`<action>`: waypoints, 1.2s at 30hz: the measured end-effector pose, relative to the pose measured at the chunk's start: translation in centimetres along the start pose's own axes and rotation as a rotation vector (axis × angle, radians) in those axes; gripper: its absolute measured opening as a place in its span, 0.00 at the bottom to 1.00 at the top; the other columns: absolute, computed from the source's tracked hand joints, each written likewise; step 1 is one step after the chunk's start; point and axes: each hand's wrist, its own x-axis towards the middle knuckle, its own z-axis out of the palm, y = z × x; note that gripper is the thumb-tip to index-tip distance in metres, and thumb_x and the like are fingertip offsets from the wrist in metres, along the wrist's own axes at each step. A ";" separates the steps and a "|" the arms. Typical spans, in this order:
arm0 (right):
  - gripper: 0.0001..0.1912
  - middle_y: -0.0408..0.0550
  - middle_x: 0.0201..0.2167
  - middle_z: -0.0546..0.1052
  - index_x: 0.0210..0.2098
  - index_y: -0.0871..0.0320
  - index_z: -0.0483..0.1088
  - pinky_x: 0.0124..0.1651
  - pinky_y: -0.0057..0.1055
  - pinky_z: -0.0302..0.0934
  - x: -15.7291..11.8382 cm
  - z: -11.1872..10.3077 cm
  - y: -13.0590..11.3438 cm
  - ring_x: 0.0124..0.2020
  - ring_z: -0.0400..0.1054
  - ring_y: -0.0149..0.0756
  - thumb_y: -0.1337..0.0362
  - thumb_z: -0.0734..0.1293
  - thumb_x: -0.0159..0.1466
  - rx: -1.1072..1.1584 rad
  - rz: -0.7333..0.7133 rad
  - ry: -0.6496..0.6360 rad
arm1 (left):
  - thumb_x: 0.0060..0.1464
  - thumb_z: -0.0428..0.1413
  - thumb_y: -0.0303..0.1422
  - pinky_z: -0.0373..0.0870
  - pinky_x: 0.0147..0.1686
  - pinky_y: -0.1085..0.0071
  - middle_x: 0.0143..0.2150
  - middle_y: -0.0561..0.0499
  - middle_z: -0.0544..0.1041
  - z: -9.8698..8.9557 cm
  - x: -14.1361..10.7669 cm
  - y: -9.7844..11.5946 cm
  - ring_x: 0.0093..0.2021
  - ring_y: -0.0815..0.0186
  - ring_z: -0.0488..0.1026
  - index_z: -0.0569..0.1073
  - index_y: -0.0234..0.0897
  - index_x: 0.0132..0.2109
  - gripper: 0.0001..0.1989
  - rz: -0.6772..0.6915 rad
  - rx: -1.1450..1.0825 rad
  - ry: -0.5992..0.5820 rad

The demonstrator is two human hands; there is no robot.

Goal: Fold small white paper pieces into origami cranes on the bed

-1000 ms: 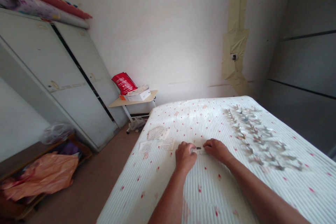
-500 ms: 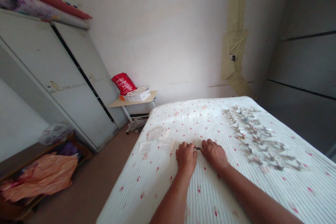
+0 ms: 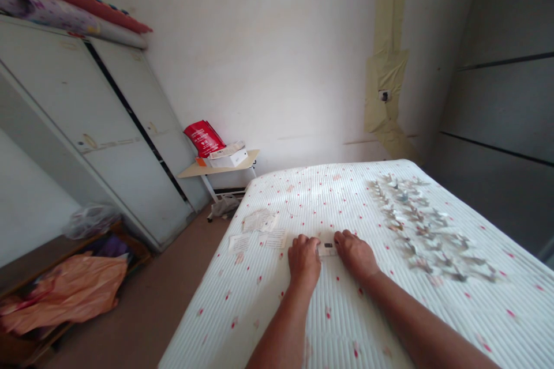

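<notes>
Hands: I pinched the paper slip (image 3: 328,249), left hand (image 3: 304,258) and right hand (image 3: 357,255) at opposite edges.
Folded figures (image 3: 422,230): sat finished in rows.
Printed sheets (image 3: 260,220): lay unfolded.

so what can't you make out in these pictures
All in the head view:
- Ends of the small paper: hidden by the fingers of the left hand and right hand
- Print on the loose sheets: too small and blurred
- Exact shapes of the little figures: blurred
- Rest of the orange plastic: cut off by the left edge
</notes>
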 end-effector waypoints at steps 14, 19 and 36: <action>0.08 0.46 0.29 0.70 0.33 0.57 0.65 0.25 0.25 0.51 -0.1 -0.3 -0.2 0.29 0.68 0.33 0.68 0.55 0.63 -0.003 0.004 0.007 | 0.54 0.45 0.32 0.48 0.57 0.57 0.59 0.51 0.60 -0.3 -1.3 1.4 0.59 0.60 0.52 0.62 0.43 0.55 0.20 0.290 -0.046 -0.015; 0.07 0.46 0.29 0.70 0.33 0.58 0.65 0.26 0.25 0.52 -0.2 -0.5 -0.3 0.30 0.68 0.33 0.69 0.56 0.63 -0.004 0.003 0.000 | 0.56 0.39 0.43 0.39 0.60 0.51 0.64 0.51 0.50 -0.1 -2.1 1.2 0.63 0.58 0.44 0.50 0.41 0.62 0.27 0.310 0.021 -0.171; 0.11 0.52 0.39 0.71 0.36 0.59 0.68 0.36 0.28 0.56 -0.8 -1.8 0.7 0.40 0.65 0.36 0.71 0.55 0.61 0.073 -0.006 0.027 | 0.56 0.36 0.47 0.34 0.60 0.51 0.66 0.53 0.43 -0.2 -2.3 0.8 0.64 0.59 0.38 0.45 0.41 0.63 0.30 0.316 0.014 -0.238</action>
